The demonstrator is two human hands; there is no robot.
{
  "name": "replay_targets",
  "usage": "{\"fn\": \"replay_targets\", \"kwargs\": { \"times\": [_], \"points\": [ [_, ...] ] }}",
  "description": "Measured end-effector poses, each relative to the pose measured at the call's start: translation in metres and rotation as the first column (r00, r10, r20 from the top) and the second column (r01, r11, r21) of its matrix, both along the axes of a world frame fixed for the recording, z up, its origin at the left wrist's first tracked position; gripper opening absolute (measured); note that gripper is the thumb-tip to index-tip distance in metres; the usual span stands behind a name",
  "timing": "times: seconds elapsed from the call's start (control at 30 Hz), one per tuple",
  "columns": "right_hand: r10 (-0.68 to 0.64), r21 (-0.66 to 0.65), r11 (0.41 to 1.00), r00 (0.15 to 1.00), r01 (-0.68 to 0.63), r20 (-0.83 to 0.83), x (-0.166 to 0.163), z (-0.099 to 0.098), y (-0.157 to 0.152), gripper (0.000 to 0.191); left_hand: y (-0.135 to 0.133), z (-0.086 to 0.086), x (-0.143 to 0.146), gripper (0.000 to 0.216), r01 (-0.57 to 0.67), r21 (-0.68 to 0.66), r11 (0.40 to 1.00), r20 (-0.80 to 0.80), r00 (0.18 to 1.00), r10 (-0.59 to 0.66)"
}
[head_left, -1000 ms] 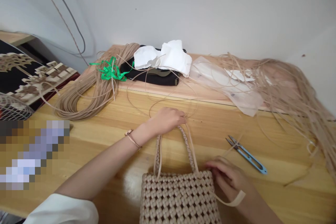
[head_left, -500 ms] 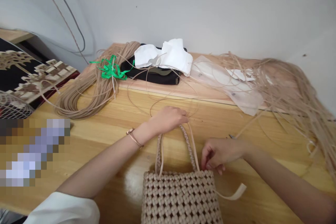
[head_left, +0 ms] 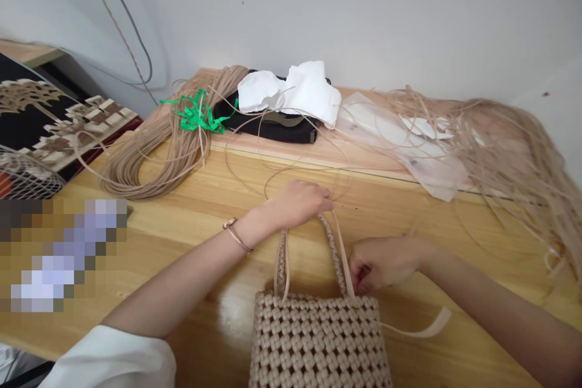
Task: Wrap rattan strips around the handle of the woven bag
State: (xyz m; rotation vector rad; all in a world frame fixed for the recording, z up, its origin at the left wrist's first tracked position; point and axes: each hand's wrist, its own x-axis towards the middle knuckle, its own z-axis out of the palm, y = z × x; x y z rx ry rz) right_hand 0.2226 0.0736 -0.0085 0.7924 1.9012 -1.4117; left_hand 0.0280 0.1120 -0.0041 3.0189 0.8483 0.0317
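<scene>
A beige woven basket bag [head_left: 318,345] stands on the wooden table [head_left: 182,236] at the bottom middle. My left hand [head_left: 300,203] is closed over the top of its braided handle [head_left: 334,248]. My right hand [head_left: 379,264] is pinched on a flat beige strip [head_left: 418,328] where the handle's right end meets the bag rim; the strip's loose end curls out to the right on the table. A bracelet is on my left wrist.
A coil of beige strips [head_left: 150,157] tied with green ribbon [head_left: 195,115] lies at the back left. A black pouch [head_left: 268,124] under white paper [head_left: 295,88] and a clear plastic bag [head_left: 400,145] sit on a raised board. Loose strips [head_left: 513,157] pile at the right.
My right hand has moved from the bag's right side up to the base of the handle, and its forearm now covers the blue snips. The view has shifted slightly.
</scene>
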Motion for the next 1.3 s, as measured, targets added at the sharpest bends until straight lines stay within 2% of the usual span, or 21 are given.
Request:
{"fn": "replay_targets", "kwargs": {
  "times": [0.23,0.33,0.47,0.63,0.9,1.07,1.17,1.23,1.3],
  "points": [
    [0.115,0.302,0.946,0.993,-0.120,0.035,-0.011,0.020,-0.013,0.030,0.001,-0.004,-0.001,0.017,0.004,0.014,1.000,0.006,1.000,-0.004],
    [0.125,0.371,0.918,0.990,-0.140,0.063,-0.013,0.024,-0.018,0.031,0.001,-0.004,0.000,0.017,0.003,0.012,1.000,0.003,1.000,-0.003],
    [0.151,0.484,0.854,0.981,-0.192,0.123,-0.013,0.025,-0.023,0.029,0.001,-0.004,0.002,0.016,0.008,0.006,1.000,-0.001,1.000,-0.008],
    [0.131,0.524,0.826,0.975,-0.207,0.178,-0.015,0.024,-0.024,0.028,0.001,-0.006,0.004,0.016,0.009,0.004,1.000,-0.002,1.000,-0.009],
    [0.059,0.577,0.798,0.975,-0.176,0.216,-0.015,0.021,-0.026,0.026,0.002,-0.010,0.005,0.018,0.005,-0.008,1.000,0.003,1.000,-0.005],
    [-0.046,0.644,0.761,0.984,-0.076,0.170,0.007,0.021,-0.026,0.024,0.002,-0.012,0.005,0.017,-0.012,-0.018,1.000,0.000,1.000,0.012],
    [-0.104,0.689,0.724,0.993,0.040,0.052,0.028,0.022,-0.019,0.024,0.003,-0.012,0.005,0.017,-0.019,-0.023,1.000,0.004,1.000,0.019],
    [-0.127,0.724,0.688,0.990,0.049,0.054,0.041,0.023,-0.011,0.024,0.004,-0.013,0.004,0.016,-0.018,-0.026,1.000,0.011,1.000,0.018],
    [-0.157,0.779,0.626,0.984,0.031,0.087,0.054,0.024,-0.002,0.026,0.004,-0.014,0.003,0.015,-0.014,-0.027,1.000,0.021,1.000,0.014]
  ]
}}
